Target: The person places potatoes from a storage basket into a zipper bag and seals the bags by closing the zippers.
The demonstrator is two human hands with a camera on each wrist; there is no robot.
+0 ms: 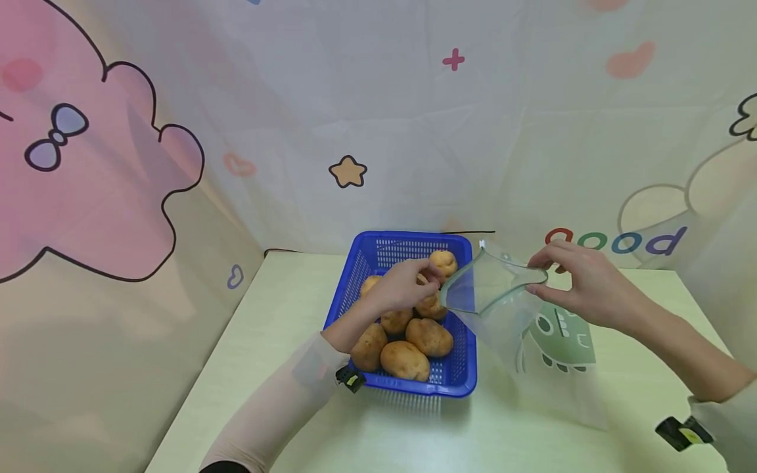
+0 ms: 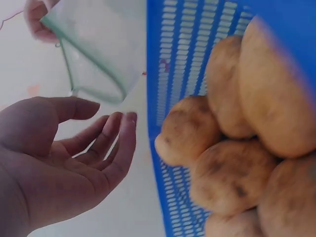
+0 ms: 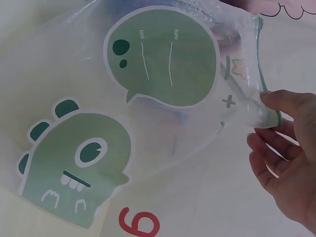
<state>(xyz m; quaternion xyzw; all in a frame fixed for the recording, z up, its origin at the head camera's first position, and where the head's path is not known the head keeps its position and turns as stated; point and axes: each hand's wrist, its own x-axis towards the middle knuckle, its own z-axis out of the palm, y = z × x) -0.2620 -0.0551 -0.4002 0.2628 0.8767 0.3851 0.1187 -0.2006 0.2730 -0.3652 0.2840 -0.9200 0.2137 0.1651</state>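
A clear zip bag [image 1: 503, 332] with a green-edged mouth hangs in the air, its top spread wide. My right hand [image 1: 582, 282] pinches the right corner of that mouth between thumb and fingers. Green dinosaur and speech-bubble prints [image 3: 163, 57] show on the bag in the right wrist view. Just left of the mouth is my left hand [image 1: 408, 284], over the potatoes in the head view. In the left wrist view that hand [image 2: 74, 158] has loosely bent fingers with nothing between them, close below the bag's green edge [image 2: 94, 59].
A blue plastic basket [image 1: 437, 389] with mesh walls stands left of the bag, holding several brown potatoes [image 1: 405, 361]. The pale green table [image 1: 260, 355] meets a printed cloth backdrop [image 1: 284, 177] behind and at the sides.
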